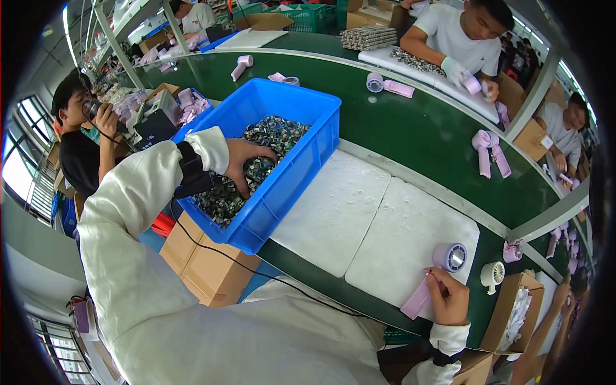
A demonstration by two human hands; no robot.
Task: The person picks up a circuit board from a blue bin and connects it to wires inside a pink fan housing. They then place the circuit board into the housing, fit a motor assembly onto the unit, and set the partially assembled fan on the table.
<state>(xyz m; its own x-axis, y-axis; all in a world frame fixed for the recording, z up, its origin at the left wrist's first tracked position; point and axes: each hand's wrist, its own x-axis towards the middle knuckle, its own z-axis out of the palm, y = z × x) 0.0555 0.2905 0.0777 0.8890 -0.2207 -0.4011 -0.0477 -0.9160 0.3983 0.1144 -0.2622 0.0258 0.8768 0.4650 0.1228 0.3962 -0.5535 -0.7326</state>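
My left hand (247, 160) reaches down into a deep blue bin (292, 176), thumb and fingers spread apart among small green circuit boards (276, 131). The boards lie in a loose heap, and my fingertips are partly hidden by them. On the white foam sheets (346, 218), my right hand (448, 296) is closed on a handheld fan. Its pale purple handle (418, 299) sticks out toward the lower left. Just beyond my fingers is its round head (450, 256), whose open end shows a silvery centre.
A white fan part (493, 274) lies right of the foam, by a cardboard box (513, 314) of white pieces. Purple fans (491, 153) rest along the green conveyor (385, 122). A black cable (256, 271) crosses before me. Co-workers (462, 45) sit across and at left.
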